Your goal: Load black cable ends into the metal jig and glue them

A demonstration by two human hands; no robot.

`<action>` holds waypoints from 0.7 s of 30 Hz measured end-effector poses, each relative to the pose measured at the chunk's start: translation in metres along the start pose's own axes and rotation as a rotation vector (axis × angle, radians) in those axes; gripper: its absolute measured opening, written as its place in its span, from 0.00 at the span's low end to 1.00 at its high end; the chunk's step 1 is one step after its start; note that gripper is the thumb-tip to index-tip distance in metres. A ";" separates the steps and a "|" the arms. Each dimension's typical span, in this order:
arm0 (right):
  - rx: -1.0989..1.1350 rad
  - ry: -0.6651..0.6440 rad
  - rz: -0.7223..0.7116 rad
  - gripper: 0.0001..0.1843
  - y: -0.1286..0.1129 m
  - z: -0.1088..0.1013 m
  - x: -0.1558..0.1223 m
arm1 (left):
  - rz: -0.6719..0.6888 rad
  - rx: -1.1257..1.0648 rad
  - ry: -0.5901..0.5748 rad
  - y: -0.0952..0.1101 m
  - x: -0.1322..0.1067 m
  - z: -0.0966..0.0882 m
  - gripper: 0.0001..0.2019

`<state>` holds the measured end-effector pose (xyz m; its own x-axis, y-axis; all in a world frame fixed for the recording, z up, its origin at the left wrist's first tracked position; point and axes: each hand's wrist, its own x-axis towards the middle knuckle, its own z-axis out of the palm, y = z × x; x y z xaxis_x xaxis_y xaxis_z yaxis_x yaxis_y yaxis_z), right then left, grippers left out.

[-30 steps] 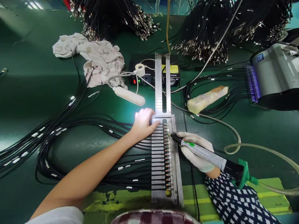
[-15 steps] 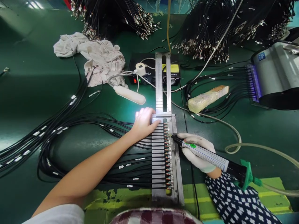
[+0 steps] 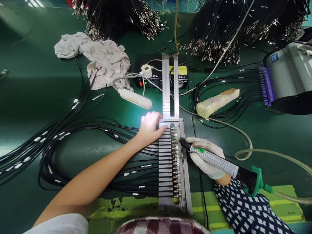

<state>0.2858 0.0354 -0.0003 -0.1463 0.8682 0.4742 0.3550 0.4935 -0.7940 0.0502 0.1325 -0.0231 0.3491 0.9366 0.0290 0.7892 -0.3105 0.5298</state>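
Note:
A long metal fixture (image 3: pixel 185 175) lies on the green bench and holds a row of black cable ends with small metal connectors (image 3: pixel 174 162). My bare left hand (image 3: pixel 149 128) rests flat on the fixture's upper left part, fingers stretched over the cables. My gloved right hand (image 3: pixel 206 157) grips a glue syringe (image 3: pixel 214 161) like a pen. Its black tip touches the connector row near the top. A pale hose (image 3: pixel 273 154) runs off from the syringe's green rear end.
Black cables (image 3: pixel 60 139) fan out to the left. Bundles of cables with metal ends (image 3: pixel 209 35) lie at the back. A crumpled cloth (image 3: pixel 97 58), a black dispenser box (image 3: pixel 158 78), a white gooseneck lamp (image 3: pixel 135 98), a wrapped block (image 3: pixel 216 102) and a grey machine (image 3: pixel 290 78) surround the fixture.
The syringe tip has crept slightly up the connector row with my right hand. My left hand stays in place.

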 end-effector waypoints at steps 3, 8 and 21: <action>-0.006 -0.003 0.015 0.12 0.000 0.000 0.000 | -0.002 -0.005 0.001 0.000 0.000 0.000 0.11; -0.007 -0.013 0.050 0.11 -0.001 0.000 0.001 | 0.008 -0.002 0.002 -0.001 0.000 0.000 0.11; 0.000 -0.021 0.046 0.13 -0.008 -0.003 -0.015 | 0.007 -0.014 0.008 -0.001 0.000 0.000 0.11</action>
<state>0.2882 0.0182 -0.0001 -0.1488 0.8907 0.4294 0.3621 0.4532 -0.8145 0.0494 0.1328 -0.0242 0.3508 0.9356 0.0395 0.7795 -0.3151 0.5414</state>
